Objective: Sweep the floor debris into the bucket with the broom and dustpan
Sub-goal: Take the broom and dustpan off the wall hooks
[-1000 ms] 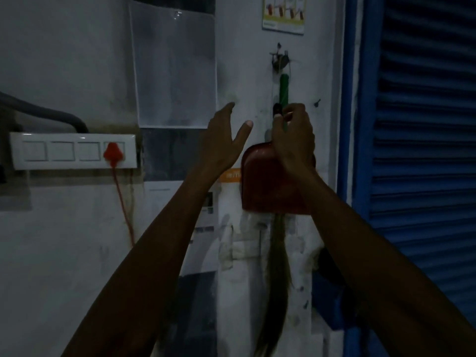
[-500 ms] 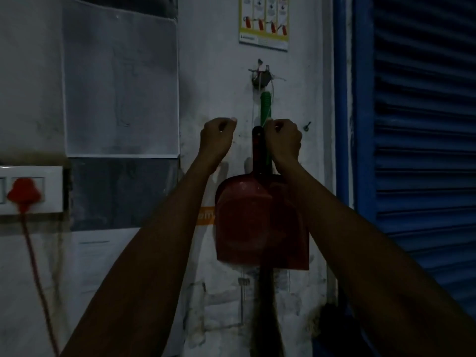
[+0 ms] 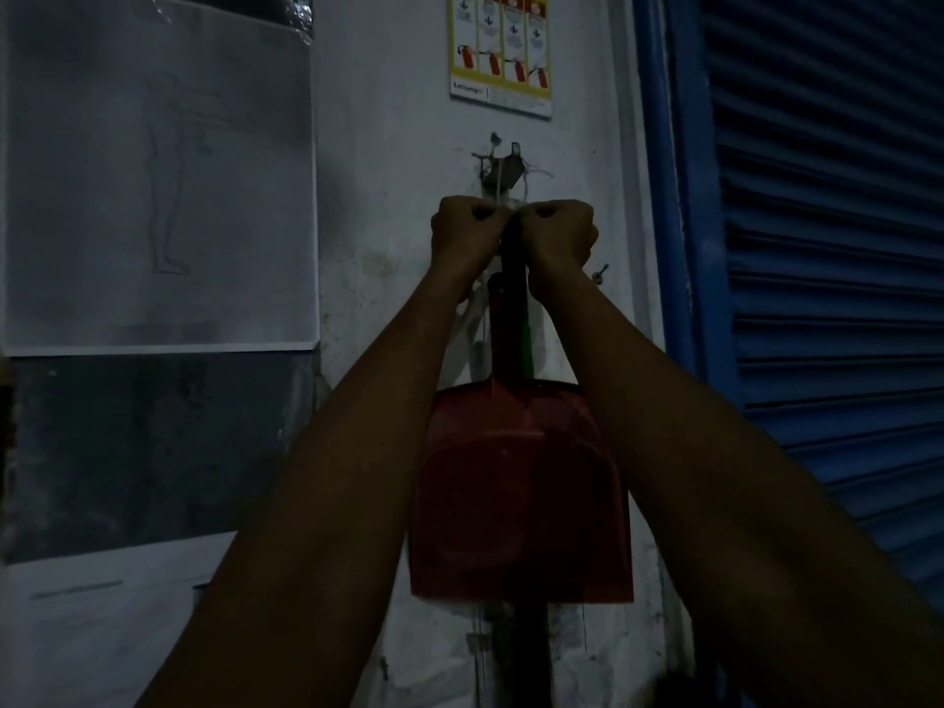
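Both hands are raised to the top of the tools hanging on the wall. The left hand (image 3: 467,232) and the right hand (image 3: 562,235) sit knuckle to knuckle, fingers curled tight, just below the hook (image 3: 503,171). Each appears to pinch the thin white string loop (image 3: 498,189) or the handle tops at that point; dim light hides exactly what each one grips.

The dustpan (image 3: 521,503) hangs directly below the hands, its red scoop flat against the wall and its dark handle running up between the wrists. The broom (image 3: 526,339) hangs behind it: a strip of green handle shows just under the right hand, and a dark length continues below the scoop. Hanging from a single hook keeps both tools off the floor and together, which is why two hands meet at one point.

Judged from this position, the step in hand is lifting the loops clear of the hook. The task stands at its start; no bucket or debris is in view.

An instruction poster (image 3: 500,48) is above the hands, a large sheet (image 3: 158,171) to their left, and a blue shutter (image 3: 827,247) to their right.
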Available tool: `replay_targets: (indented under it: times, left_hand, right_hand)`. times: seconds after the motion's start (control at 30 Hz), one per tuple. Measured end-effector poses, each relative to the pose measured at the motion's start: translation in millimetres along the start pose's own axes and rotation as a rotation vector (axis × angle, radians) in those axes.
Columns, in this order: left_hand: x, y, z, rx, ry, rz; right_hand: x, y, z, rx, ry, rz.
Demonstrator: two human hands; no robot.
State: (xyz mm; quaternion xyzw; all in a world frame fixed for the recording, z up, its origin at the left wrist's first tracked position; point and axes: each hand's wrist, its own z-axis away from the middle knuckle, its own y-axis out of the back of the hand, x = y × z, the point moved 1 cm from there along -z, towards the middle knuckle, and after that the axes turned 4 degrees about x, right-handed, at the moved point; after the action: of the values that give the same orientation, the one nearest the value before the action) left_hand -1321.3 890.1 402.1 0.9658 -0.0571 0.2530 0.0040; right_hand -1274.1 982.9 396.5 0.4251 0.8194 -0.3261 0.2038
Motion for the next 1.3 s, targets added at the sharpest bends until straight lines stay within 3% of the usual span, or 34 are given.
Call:
replay_targets:
  times: [0.27, 0.4, 0.53, 0.8, 1.0, 1.3]
  left_hand:
    - [5, -3, -22, 0.163, -0.022, -0.027]
    - [19, -2, -33, 0.316, -0.105, -0.006]
    - [31, -2, -37, 0.363, -0.184, 0.084]
    - [37, -15, -51, 0.19, 0.02, 0.249]
    - [45, -17, -48, 0.096, 0.078, 0.426]
    - [23, -16, -66, 0.18, 0.075, 0.327]
  right_hand:
    - [-9, -9, -33, 0.017, 0.005, -0.179]
    - [-24, -11, -51, 0.03, -0.021, -0.319]
    - [-31, -10, -59, -0.004, -0.048, -0.451]
    - [-27, -18, -63, -0.115, -0.22, -0.556]
    - [-28, -15, -67, -0.214, -0.235, -0.632]
    - [-31, -16, -73, -0.376, -0.227, -0.695]
